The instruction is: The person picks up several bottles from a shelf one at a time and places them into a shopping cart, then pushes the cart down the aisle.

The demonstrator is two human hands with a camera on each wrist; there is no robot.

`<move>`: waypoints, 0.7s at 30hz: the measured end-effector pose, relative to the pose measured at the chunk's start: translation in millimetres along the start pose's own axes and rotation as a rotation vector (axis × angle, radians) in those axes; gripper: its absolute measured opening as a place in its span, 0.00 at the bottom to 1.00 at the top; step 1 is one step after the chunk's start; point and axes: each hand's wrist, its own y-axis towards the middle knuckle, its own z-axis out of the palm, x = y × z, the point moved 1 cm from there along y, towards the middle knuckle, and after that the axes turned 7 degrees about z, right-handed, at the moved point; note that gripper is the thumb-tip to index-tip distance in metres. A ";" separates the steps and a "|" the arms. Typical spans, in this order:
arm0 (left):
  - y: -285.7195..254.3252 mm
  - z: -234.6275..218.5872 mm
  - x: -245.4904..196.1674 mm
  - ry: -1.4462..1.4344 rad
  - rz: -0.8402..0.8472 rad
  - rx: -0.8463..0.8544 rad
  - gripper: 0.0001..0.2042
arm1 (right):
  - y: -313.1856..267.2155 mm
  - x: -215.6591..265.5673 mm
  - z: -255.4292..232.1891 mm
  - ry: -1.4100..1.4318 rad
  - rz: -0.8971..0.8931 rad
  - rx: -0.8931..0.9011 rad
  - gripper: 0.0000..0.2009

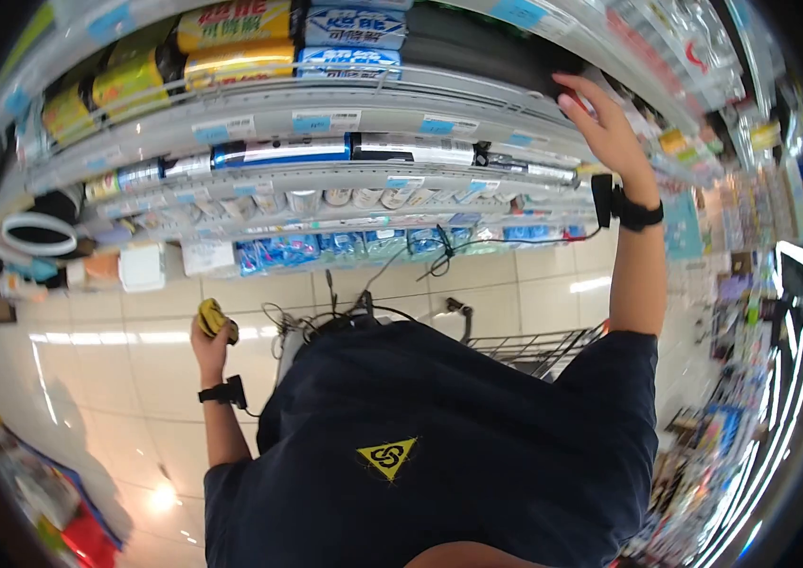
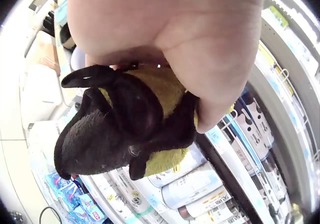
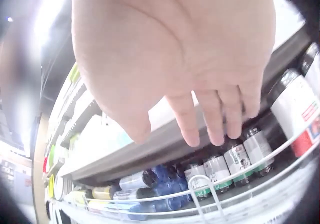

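Down at the lower left of the head view, my left hand grips a bundled black-and-yellow cloth. Close up, the cloth looks fuzzy, with black folds and loops over yellow patches, and the thumb presses its side. My right hand is raised to an upper shelf, its fingers extended. In the right wrist view the spread fingers hang over a row of dark rolls with grey-and-white labels, and the palm holds nothing. A white wire rail runs in front of those rolls.
Yellow-wrapped rolls and blue-wrapped rolls lie on the same shelf. Lower shelves carry long boxes and blue packets. A wire cart stands beside the person, with cables hanging by the shelves. White bins are at left.
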 end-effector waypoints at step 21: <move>66.1 213.8 -67.0 0.324 0.296 1.077 0.17 | -862.6 -60.9 374.7 1.627 1.482 -1.503 0.10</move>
